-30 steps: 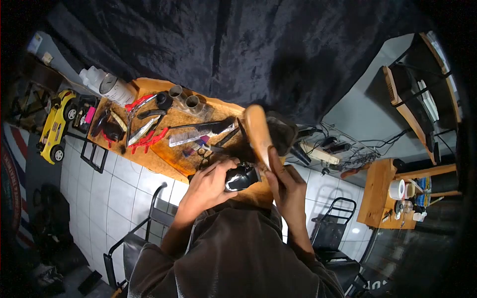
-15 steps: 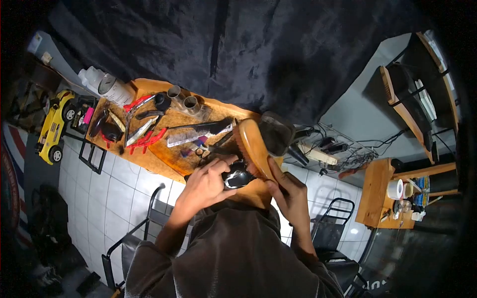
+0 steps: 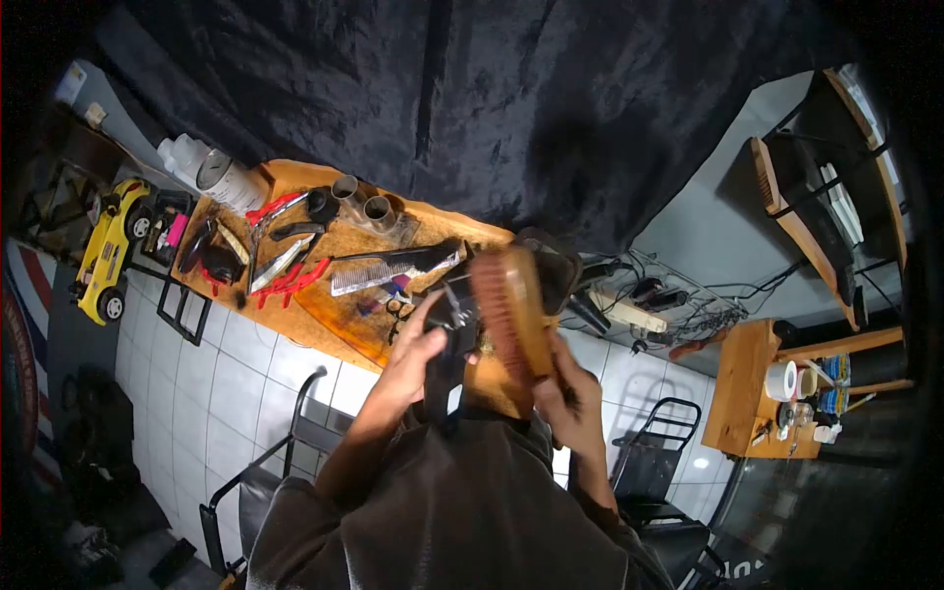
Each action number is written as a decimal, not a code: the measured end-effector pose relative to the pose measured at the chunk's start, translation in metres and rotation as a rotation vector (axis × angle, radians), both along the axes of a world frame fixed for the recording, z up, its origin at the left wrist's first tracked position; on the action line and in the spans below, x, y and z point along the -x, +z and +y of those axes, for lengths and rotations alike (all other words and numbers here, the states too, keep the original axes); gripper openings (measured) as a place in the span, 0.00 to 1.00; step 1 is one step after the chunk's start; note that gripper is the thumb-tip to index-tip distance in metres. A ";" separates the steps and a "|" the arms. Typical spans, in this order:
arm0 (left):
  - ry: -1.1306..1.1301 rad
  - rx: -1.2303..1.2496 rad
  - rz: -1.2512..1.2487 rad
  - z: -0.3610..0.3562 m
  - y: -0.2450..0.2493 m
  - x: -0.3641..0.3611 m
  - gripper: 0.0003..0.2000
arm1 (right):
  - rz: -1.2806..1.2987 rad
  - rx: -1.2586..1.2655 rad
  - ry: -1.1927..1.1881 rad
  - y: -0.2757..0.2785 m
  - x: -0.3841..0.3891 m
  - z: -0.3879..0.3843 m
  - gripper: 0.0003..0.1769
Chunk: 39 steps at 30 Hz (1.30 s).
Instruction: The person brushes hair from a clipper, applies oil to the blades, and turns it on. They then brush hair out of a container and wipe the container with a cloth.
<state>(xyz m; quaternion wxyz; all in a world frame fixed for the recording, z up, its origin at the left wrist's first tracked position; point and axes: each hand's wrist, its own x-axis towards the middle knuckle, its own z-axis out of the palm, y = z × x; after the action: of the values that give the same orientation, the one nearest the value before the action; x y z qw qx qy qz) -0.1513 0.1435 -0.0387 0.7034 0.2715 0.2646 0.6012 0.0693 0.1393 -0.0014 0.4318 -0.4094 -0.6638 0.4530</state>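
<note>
left hand (image 3: pixel 408 359): my fingers wrap the black clipper (image 3: pixel 450 329), centre of frame | right hand (image 3: pixel 568 403): fingers grip the wooden brush (image 3: pixel 506 310), bristles touching the clipper head | both held over the bench (image 3: pixel 329 313) edge | comb (image 3: pixel 379 270) lies upper left of them

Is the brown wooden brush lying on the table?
No, the right hand holds the brown wooden brush up beside the black hair clipper.

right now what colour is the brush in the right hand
The brush is light brown wood with reddish bristles; head view.
</note>
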 end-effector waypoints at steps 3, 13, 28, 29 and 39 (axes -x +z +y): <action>-0.033 -0.359 0.663 0.002 0.000 0.012 0.31 | -0.090 -0.076 0.149 0.014 0.004 0.002 0.26; -0.136 0.045 -0.070 0.001 0.016 -0.002 0.35 | -0.102 -0.010 -0.176 0.007 -0.006 0.019 0.28; -0.113 -0.123 0.366 -0.007 0.035 -0.006 0.29 | -0.215 -0.082 -0.236 0.004 -0.002 0.016 0.29; -0.074 -0.103 0.358 -0.007 0.036 -0.009 0.28 | -0.157 -0.149 -0.254 0.004 0.000 0.013 0.30; -0.176 -0.165 0.614 -0.011 0.033 0.000 0.26 | -0.248 -0.194 -0.102 0.003 0.004 0.006 0.30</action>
<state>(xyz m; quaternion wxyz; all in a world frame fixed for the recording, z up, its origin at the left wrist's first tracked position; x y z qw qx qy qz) -0.1512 0.1325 -0.0054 0.6155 0.5181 0.3902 0.4477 0.0652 0.1453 0.0012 0.4066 -0.4516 -0.7311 0.3102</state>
